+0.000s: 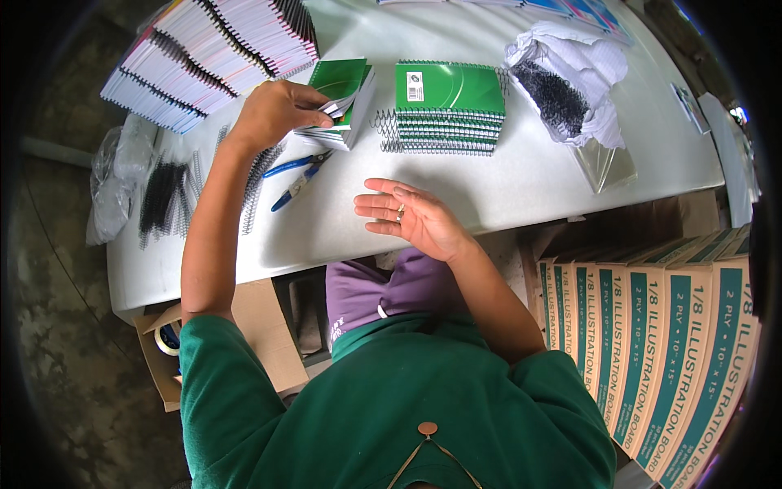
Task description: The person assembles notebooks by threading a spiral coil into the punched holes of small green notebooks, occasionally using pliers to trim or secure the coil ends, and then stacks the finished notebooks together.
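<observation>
My left hand point(281, 112) reaches to a short stack of green-covered booklets point(346, 77) with white page edges. Its thumb and fingers are closed on the near left corner of a booklet there. My right hand point(419, 216) hovers palm up over the front of the table, fingers stretched out and holding nothing. A ring is on one of its fingers. Right of the left hand's stack stands a neat pile of green spiral notebooks point(450, 85), coil ends sticking out at its sides. Blue-handled pliers point(297, 175) lie just below my left hand.
Loose black spiral coils point(165, 196) lie at the left by a clear plastic bag point(114, 175). Tall rows of bound notebooks point(220, 57) fill the back left. Crumpled white wrapping point(603, 73) holds more black coils. Cardboard boxes point(652, 342) stand right; an open carton point(257, 342) sits below left.
</observation>
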Demonstrator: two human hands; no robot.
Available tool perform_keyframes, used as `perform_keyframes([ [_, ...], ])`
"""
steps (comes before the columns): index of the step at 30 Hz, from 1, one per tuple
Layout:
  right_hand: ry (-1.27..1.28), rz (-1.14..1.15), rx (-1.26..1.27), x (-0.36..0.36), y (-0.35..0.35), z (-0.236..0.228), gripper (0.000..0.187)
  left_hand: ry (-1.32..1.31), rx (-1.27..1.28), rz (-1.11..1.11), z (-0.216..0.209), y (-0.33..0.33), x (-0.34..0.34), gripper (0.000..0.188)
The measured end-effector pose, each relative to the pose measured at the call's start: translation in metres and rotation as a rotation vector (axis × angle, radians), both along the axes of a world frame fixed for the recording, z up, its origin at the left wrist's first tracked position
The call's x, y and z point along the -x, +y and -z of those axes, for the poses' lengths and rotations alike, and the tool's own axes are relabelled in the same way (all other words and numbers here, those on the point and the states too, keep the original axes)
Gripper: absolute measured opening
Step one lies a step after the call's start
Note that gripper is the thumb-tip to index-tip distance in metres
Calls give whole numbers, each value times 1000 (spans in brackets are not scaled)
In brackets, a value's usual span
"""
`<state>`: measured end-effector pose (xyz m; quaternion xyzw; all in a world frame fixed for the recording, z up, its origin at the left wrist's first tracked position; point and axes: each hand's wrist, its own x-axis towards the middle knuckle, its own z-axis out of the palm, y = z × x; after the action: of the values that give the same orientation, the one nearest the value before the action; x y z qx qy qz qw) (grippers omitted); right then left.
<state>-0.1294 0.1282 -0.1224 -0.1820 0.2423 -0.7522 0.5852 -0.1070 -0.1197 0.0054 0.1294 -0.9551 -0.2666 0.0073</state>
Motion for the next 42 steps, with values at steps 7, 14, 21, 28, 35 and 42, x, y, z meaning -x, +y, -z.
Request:
perform_keyframes([
  [7,39,-33,-14,2,-3,-2,52,162,282,-24,5,-7,-8,34],
  [14,-393,-372,221,16,12,-39,76,633,60,261,-36,69,-110,16],
  [21,716,339,62,19,12,-72,36,513,-661,29,39,84,-132,70],
  [28,882,431,-43,8,-11,-19,42,282,94,-159,100,89,-108,42],
  [35,1105,324,-67,8,-18,-19,31,162,597,-663,109,-47,-116,31],
  [42,1042,345,-75,22,-11,-13,29,305,509,-547,62,-65,-119,31],
])
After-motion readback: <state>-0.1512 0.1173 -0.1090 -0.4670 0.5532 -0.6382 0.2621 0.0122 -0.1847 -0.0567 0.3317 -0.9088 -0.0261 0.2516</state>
